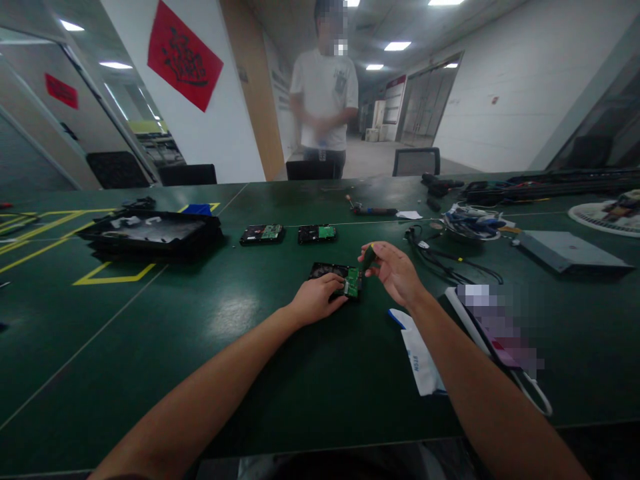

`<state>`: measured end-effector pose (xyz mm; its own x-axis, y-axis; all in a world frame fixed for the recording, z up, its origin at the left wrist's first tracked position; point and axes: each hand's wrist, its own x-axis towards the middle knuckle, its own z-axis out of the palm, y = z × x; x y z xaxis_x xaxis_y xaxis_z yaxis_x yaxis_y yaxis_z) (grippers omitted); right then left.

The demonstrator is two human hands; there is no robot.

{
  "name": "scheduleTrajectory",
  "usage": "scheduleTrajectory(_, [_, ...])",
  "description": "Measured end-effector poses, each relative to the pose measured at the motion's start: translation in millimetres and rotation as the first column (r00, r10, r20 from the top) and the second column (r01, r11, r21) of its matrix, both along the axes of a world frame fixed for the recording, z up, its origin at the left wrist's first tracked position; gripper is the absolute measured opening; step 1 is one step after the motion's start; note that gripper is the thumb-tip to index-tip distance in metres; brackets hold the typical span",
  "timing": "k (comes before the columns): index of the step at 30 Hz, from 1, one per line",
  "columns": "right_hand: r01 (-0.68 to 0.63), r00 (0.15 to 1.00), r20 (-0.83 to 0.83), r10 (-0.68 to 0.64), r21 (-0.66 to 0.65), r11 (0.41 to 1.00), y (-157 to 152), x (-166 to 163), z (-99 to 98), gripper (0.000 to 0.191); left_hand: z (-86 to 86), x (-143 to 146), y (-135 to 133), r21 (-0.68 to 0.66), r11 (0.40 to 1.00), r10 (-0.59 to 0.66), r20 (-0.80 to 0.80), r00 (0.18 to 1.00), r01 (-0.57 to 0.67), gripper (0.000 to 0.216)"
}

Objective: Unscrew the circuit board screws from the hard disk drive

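Note:
A hard drive [353,283] with a green circuit board lies on the green table in front of me. My left hand [320,298] grips it, fingers over the top and thumb along the near edge, covering part of the board. Just right of the drive, my right hand [393,270] is closed around a small screwdriver [369,257] with a dark green handle and a yellow end. The screwdriver stands roughly upright by the drive's right end; its tip is too small to make out. Two more hard drives, one [261,234] on the left and one [317,233] on the right, lie farther back.
At left sits a black tray-like casing [155,233]. Black cables [440,260], a bowl of wires [473,223] and a grey metal box [573,252] are on the right. A phone [493,327] and a white packet [421,360] lie near my right forearm. A person [325,100] stands across the table.

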<state>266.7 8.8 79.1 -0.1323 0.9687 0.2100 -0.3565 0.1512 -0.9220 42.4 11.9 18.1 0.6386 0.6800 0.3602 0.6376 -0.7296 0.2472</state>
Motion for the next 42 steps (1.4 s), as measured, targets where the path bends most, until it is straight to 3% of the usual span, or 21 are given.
scheduleTrajectory(11, [0.004, 1.0, -0.007, -0.004, 0.018, 1.0, 2.8, 0.2, -3.6, 0.034, -1.0, -0.1, 0.5, -0.001, 1.0, -0.001, 0.013, 1.0, 0.001, 0.026])
scheduleTrajectory(17, [0.001, 0.999, 0.032, -0.003, 0.05, 0.999, 0.4, -0.6, -2.6, 0.026, -2.0, 0.1, 1.6, 0.005, 1.0, 0.0, 0.006, 1.0, 0.0, 0.026])
scheduleTrajectory(25, [0.037, 0.998, -0.053, -0.038, -0.016, 0.999, 6.9, 0.3, -7.5, 0.037, -2.6, -0.6, 1.8, 0.009, 1.0, -0.006, 0.003, 1.0, 0.006, 0.026])
scheduleTrajectory(34, [0.086, 0.995, 0.039, -0.089, 0.068, 0.994, 4.1, 0.1, -5.5, 0.027, -3.5, -0.7, 2.3, 0.02, 1.0, -0.014, 0.02, 1.0, 0.014, 0.026])
scheduleTrajectory(42, [0.087, 0.994, -0.061, -0.089, -0.027, 0.996, 9.5, 1.8, -10.1, 0.038, -4.7, -0.5, 3.5, 0.023, 1.0, 0.0, -0.011, 1.0, 0.0, 0.027])
